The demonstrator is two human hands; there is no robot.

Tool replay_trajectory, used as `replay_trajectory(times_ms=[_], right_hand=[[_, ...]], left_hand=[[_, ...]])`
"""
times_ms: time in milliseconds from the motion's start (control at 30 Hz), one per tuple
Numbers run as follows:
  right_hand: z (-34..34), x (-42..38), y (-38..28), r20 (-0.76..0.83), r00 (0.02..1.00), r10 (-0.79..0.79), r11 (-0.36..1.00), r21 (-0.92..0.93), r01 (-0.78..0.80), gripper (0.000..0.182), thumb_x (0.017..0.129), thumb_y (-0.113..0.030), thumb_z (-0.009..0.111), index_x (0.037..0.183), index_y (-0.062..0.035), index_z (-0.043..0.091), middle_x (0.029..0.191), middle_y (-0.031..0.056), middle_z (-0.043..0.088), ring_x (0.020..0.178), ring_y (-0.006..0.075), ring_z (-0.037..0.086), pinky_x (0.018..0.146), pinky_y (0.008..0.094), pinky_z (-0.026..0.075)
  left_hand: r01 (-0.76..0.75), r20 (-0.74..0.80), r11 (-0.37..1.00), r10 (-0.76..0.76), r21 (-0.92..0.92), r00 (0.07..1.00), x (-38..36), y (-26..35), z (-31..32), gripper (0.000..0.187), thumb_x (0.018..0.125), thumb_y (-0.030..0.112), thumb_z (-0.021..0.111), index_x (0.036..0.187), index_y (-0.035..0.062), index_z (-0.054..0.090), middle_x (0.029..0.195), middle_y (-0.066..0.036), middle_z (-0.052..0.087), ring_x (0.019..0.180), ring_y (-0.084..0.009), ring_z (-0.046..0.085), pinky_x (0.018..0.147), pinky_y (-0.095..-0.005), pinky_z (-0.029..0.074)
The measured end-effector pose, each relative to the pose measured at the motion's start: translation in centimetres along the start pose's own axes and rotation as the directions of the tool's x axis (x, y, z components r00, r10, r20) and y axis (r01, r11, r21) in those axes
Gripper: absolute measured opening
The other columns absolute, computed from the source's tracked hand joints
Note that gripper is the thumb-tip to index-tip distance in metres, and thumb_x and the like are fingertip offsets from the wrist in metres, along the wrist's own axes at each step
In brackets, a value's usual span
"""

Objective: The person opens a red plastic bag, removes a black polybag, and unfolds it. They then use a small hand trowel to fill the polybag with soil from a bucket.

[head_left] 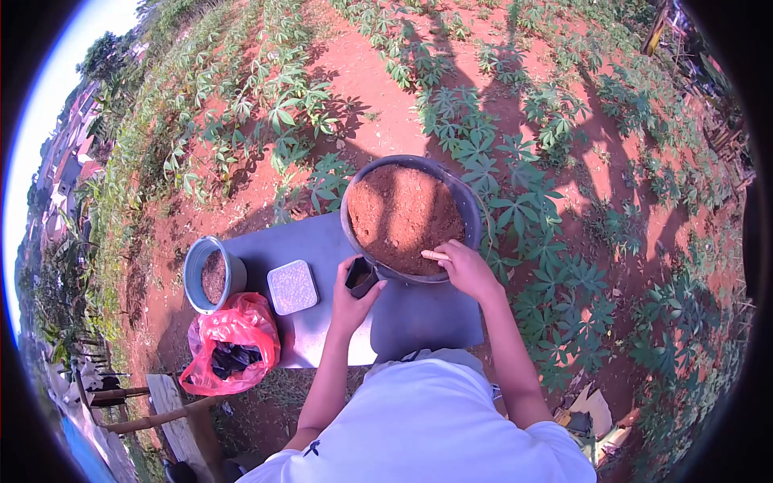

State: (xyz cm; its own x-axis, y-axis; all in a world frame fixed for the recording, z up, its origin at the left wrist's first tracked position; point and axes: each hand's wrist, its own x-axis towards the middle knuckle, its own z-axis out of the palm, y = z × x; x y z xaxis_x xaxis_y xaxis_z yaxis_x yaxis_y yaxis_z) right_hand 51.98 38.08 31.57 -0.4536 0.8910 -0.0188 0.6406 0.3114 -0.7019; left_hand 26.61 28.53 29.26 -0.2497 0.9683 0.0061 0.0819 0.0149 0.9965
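My left hand (352,299) is wrapped round a small black bag (361,277), its open top facing up beside the large bucket's near rim. My right hand (465,270) grips a short light-coloured handle (436,255) over the near right part of the bucket (475,205). Whatever is at the handle's other end is hidden in the soil or too small to tell. Reddish-brown loose soil (403,211) fills the bucket, with shadows across it.
On the dark table (427,318) sit a square, pale-topped container (293,287), a smaller grey bucket (194,274) of brown material and a red plastic bag (266,322) with black plastic inside. Leafy plants (515,201) grow beyond and right of the table. Wooden poles (165,419) lie lower left.
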Motion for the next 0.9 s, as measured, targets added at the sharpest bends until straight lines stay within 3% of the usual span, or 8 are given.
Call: replay_trajectory(times_ms=[667, 767, 900], right_hand=[[-3.5, -1.2, 0.4, -0.007, 0.999, -0.047, 0.999, -0.001, 0.047, 0.019, 0.093, -0.004, 0.062, 0.111, -0.0021, 0.067, 0.101, 0.015, 0.066, 0.096, 0.0359, 0.065, 0.084, 0.045, 0.051], [-4.3, -1.4, -0.1, 0.047, 0.999, 0.004, 1.0, 0.0, -0.004, 0.019, 0.094, -0.007, 0.062, 0.111, -0.0011, 0.066, 0.107, 0.0147, 0.065, 0.103, 0.0353, 0.064, 0.091, 0.0459, 0.051], [-4.4, -1.7, 0.4, 0.019, 1.0, -0.015, 1.0, 0.016, 0.014, 0.019, 0.093, -0.006, 0.063, 0.111, -0.0012, 0.066, 0.106, 0.0148, 0.065, 0.101, 0.0354, 0.065, 0.089, 0.0456, 0.051]], left_hand=[[0.022, 0.01, 1.0, -0.022, 0.012, 1.0, 0.7, -0.2, 1.8, 0.063, 0.082, 0.01, 0.084, 0.134, 0.0046, 0.049, 0.111, -0.006, 0.062, 0.103, -0.0148, 0.06, 0.093, -0.0301, 0.05], [0.021, 0.013, 1.0, -0.022, 0.011, 1.0, 0.7, 0.1, 2.0, 0.063, 0.082, 0.01, 0.084, 0.134, 0.0046, 0.049, 0.113, -0.006, 0.062, 0.104, -0.0151, 0.06, 0.093, -0.0304, 0.05], [0.003, 0.003, 1.0, -0.003, 0.027, 1.0, 0.9, 0.0, 1.7, 0.062, 0.082, 0.011, 0.084, 0.133, 0.004, 0.05, 0.113, -0.007, 0.062, 0.105, -0.0155, 0.06, 0.094, -0.031, 0.05]])
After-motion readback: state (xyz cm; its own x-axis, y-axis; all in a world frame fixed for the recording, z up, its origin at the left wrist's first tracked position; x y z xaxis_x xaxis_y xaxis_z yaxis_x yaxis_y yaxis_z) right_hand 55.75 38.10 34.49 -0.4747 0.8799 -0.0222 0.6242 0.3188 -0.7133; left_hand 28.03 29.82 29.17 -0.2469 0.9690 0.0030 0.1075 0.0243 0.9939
